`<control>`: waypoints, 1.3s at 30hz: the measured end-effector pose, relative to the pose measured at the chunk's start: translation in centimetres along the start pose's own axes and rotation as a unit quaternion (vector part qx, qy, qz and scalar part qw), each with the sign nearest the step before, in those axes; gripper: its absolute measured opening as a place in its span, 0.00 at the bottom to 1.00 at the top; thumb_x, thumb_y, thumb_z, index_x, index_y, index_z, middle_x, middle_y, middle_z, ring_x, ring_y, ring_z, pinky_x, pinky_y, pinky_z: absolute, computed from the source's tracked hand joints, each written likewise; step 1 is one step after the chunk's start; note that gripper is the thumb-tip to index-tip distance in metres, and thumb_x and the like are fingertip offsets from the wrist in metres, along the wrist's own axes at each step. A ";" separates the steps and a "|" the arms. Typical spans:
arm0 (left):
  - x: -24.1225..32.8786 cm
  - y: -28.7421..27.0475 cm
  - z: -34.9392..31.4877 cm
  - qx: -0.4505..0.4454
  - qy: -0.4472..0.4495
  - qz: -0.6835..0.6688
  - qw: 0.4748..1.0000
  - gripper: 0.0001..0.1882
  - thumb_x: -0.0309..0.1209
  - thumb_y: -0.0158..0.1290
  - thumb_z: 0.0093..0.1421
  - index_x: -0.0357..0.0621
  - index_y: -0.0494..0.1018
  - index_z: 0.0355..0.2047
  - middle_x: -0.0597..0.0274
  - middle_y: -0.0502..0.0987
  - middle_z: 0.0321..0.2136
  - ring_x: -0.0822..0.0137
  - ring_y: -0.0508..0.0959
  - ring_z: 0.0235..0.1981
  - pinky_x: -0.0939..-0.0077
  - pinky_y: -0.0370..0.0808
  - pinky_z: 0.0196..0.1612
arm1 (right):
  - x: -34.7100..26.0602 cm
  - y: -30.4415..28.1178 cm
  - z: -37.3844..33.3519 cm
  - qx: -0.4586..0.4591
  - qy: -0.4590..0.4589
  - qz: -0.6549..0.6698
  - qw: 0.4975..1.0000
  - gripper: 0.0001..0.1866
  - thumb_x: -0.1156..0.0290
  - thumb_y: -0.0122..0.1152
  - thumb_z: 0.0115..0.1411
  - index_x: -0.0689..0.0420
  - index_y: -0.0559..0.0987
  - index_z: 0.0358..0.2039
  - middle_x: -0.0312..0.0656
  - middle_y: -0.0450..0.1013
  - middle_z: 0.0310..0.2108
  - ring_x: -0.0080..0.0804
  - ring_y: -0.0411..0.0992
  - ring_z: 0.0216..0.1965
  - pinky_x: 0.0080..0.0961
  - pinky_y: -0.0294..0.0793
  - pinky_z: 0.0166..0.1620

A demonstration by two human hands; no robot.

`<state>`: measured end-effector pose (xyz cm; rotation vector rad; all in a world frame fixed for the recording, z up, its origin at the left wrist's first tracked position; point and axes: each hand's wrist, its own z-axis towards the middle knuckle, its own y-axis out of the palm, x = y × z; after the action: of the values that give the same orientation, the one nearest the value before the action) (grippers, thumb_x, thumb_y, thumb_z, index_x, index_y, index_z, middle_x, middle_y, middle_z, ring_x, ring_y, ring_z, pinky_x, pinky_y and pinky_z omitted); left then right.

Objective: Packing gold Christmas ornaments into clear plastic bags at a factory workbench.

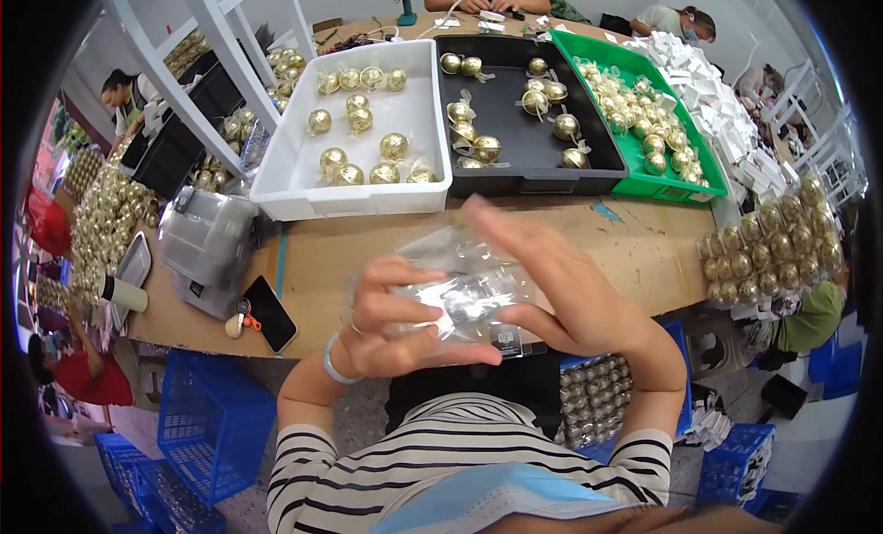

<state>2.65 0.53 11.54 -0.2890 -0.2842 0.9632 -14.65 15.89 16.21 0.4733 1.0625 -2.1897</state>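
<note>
A clear, shiny plastic package (464,299) with a small dark printed label at its lower right is in front of my chest, over the table's near edge. The fingers of my left hand (391,327) are curled round its left side and lower edge, holding it. My right hand (561,276) is at its right side, slightly blurred. Its thumb lies against the plastic near the label, while the other fingers stretch up and away, apart from the thumb. Glare hides the inside of the package, so I cannot tell its contents.
Gold ball ornaments lie in a white tray (418,203), a black tray (533,183) and a green tray (676,192). Stacked clear plastic packages (207,244), a phone (268,315) and a tumbler (124,293) are at left. Packed gold balls (773,244) stand at right. Co-workers sit around.
</note>
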 end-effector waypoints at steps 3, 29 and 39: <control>0.7 -1.0 -0.6 0.031 -0.150 0.018 0.988 0.39 0.41 0.80 0.34 0.59 0.67 0.42 0.69 0.71 0.41 0.54 0.78 0.46 0.65 0.79 0.41 | -1.5 0.7 -0.2 -0.043 -0.096 -0.152 0.983 0.26 0.55 0.59 0.64 0.57 0.79 0.56 0.42 0.73 0.60 0.40 0.67 0.64 0.42 0.62 0.66; -0.7 -1.0 -11.5 -0.259 -0.389 0.147 0.872 0.46 0.50 0.69 0.49 0.57 0.65 0.67 0.50 0.53 0.72 0.37 0.51 0.71 0.34 0.55 0.64 | 19.2 5.7 12.2 -0.078 0.286 0.489 0.820 0.27 0.49 0.43 0.74 0.52 0.63 0.64 0.58 0.74 0.52 0.35 0.77 0.40 0.28 0.78 0.43; -0.6 3.1 -10.2 -0.368 -0.317 0.119 0.866 0.35 0.39 0.67 0.52 0.54 0.72 0.62 0.57 0.62 0.69 0.44 0.57 0.70 0.41 0.59 0.63 | 15.9 2.5 -4.7 0.126 0.194 -0.092 0.968 0.33 0.71 0.73 0.57 0.60 0.63 0.57 0.45 0.66 0.49 0.39 0.69 0.52 0.32 0.73 0.52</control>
<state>3.66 0.51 0.90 -0.7157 -1.2616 1.1481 -24.28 12.14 2.97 0.9863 1.0624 -2.4755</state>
